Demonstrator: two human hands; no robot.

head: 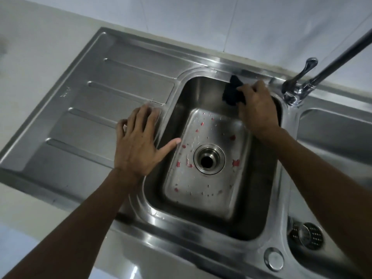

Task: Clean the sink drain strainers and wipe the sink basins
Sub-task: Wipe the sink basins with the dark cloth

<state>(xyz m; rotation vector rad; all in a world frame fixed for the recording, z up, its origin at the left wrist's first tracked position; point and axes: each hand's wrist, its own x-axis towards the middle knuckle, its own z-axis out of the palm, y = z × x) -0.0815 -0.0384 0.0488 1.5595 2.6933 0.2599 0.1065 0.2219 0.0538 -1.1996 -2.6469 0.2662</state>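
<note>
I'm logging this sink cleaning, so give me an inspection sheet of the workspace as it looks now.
Surface: steel drainboard, bare.
Job's things: basin floor speckled with red bits; drain open, no strainer in it; strainer lying at the lower right.
Clutter: nothing seen.
Grippers: left hand flat on the basin's rim; right hand presses a dark cloth to the back wall.
Cables: nothing seen.
Surroundings: faucet, tiled wall.

Right hand [256, 111] presses dark cloth [233, 91] against far wall of basin [201, 93]. Left hand [138, 141] flat on drainboard [90, 101], thumb over rim. Red flecks around open drain [209, 159]. Strainer [308, 235] lies at lower right.
</note>
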